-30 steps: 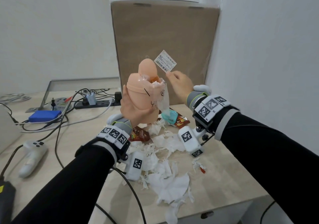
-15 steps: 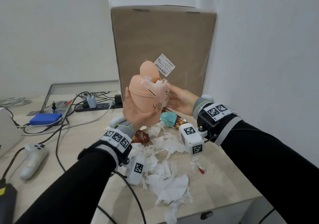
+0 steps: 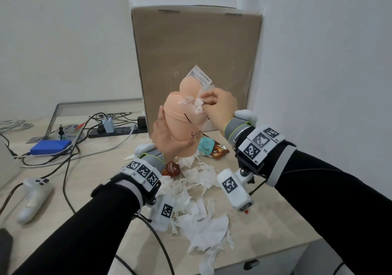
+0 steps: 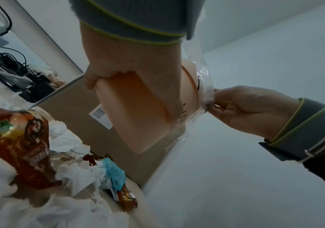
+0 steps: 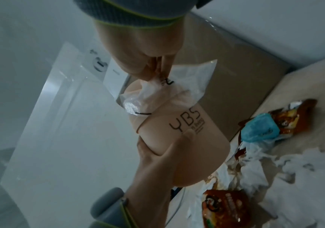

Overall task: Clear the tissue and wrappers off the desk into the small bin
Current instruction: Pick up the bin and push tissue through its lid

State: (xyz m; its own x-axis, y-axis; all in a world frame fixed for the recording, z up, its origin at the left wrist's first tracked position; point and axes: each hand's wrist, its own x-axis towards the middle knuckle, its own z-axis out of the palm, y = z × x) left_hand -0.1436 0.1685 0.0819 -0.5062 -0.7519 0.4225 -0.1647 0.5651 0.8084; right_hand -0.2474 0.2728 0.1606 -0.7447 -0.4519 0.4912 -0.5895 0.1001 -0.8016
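My left hand [image 3: 164, 136] grips a small peach bin [image 3: 180, 130] round its lower body and holds it tilted above the desk. At the bin's mouth my right hand [image 3: 220, 103] pinches a clear plastic wrapper [image 3: 199, 104] with a white barcode label [image 3: 200, 78] sticking up behind it. The right wrist view shows the wrapper [image 5: 187, 86] crumpled over the bin [image 5: 187, 138] rim. Torn white tissue [image 3: 203, 228] lies scattered on the desk below. Two brown snack wrappers [image 3: 170, 168] [image 3: 218, 150] and a teal wrapper [image 3: 205, 145] lie among it.
A tall cardboard box [image 3: 197, 62] stands against the wall right behind the bin. A power strip [image 3: 118, 131], tangled cables, a blue box [image 3: 51, 147] and a white controller [image 3: 35, 198] sit on the left. The desk's front edge [image 3: 275, 251] is close below the tissue.
My right hand dropped beside the bin with the clear wrapper, then rose to its mouth, where the wrapper now bunches. The bin has stayed in my left hand.
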